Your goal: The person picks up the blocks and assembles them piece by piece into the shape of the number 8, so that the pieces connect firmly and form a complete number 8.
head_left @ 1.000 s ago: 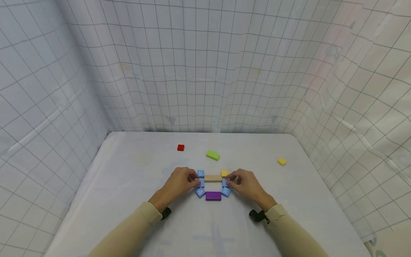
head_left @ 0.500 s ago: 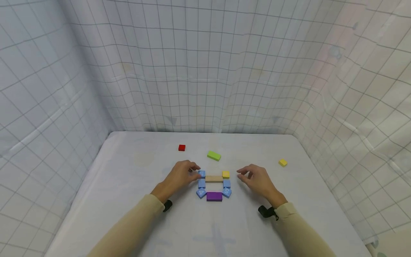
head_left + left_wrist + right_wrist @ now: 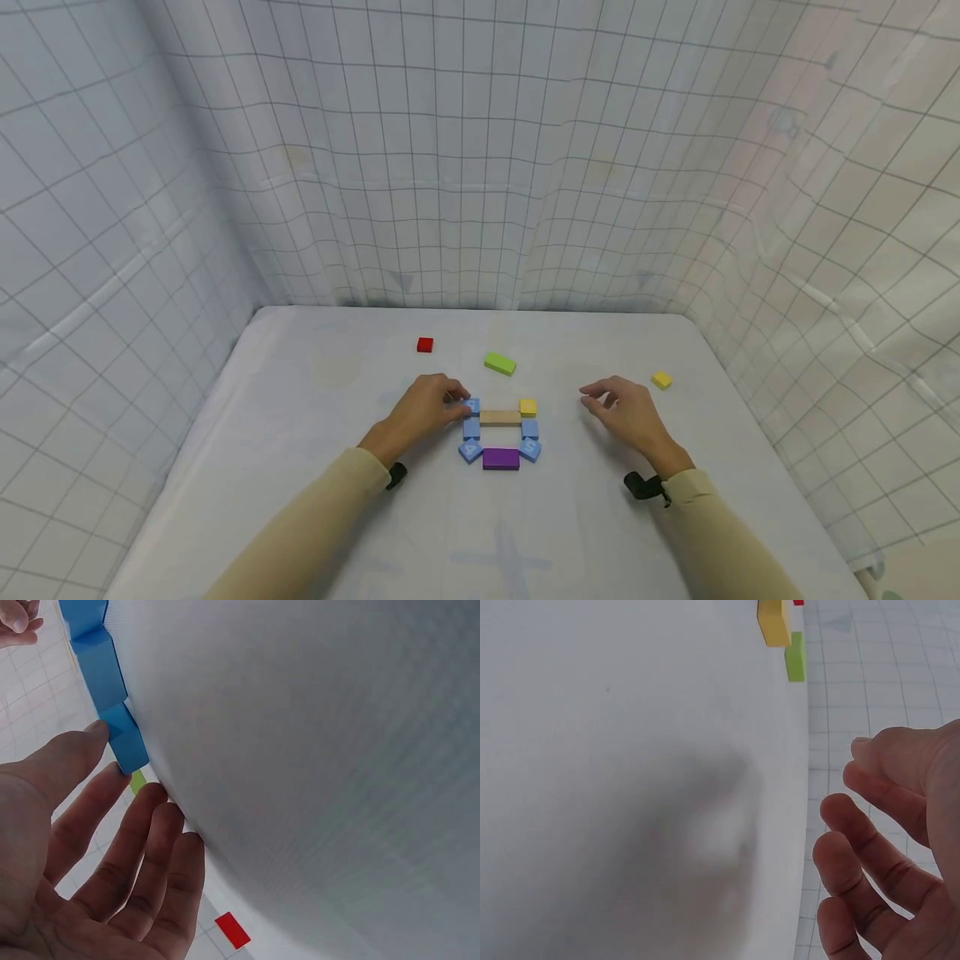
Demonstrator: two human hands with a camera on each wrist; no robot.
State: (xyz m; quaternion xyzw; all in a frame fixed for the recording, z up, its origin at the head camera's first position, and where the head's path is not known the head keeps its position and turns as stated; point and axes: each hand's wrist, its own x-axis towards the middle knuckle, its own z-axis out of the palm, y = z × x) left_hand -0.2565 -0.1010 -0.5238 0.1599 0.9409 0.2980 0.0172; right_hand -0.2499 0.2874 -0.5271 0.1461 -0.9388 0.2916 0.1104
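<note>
In the head view my left hand is at the back left blue block of a small outline of blocks. The left wrist view shows the thumb and index finger pinching that blue block. Over the table to the right of the outline, my right hand holds nothing, its fingers loosely bent. A wooden bar spans from the pinched block toward a yellow block. More blue blocks run down both sides, and a purple block lies at the front.
Farther back on the white table lie a red block and a lime green block. Another yellow block sits to the right, behind the right hand. A gridded white curtain surrounds the table on three sides.
My right hand has let go of the blue block on the right side and moved away rightward. My left hand has shifted from the middle left blue block to the back left one.
</note>
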